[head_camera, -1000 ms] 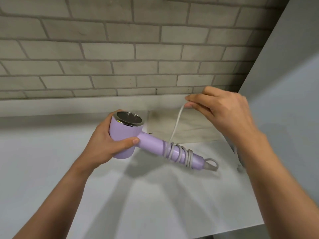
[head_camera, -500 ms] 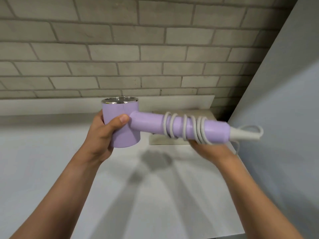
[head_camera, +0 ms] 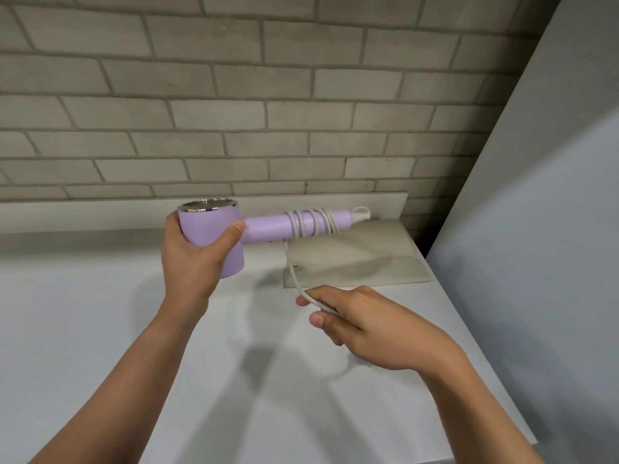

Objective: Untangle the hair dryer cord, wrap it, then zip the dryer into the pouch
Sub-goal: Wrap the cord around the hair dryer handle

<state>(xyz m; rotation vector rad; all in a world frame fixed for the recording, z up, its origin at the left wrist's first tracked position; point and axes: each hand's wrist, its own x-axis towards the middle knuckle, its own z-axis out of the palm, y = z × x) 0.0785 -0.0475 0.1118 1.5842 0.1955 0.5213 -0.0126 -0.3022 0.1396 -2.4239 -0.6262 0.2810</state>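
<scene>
From the head view, our left hand (head_camera: 196,262) grips the barrel of the lilac hair dryer (head_camera: 264,226), fingers behind it and the thumb across the front. We hold it in the air above the pale surface (head_camera: 100,329), its metal-rimmed mouth up and its handle pointing right. The white cord (head_camera: 315,222) sits in several turns round the far half of the handle. One loose stretch drops from there down to our right hand (head_camera: 365,326), which pinches it between thumb and curled fingers, nearer to us and lower than the dryer. The beige pouch (head_camera: 361,262) lies flat on the surface at the far right, below the handle. A brick wall (head_camera: 234,112) stands behind.
</scene>
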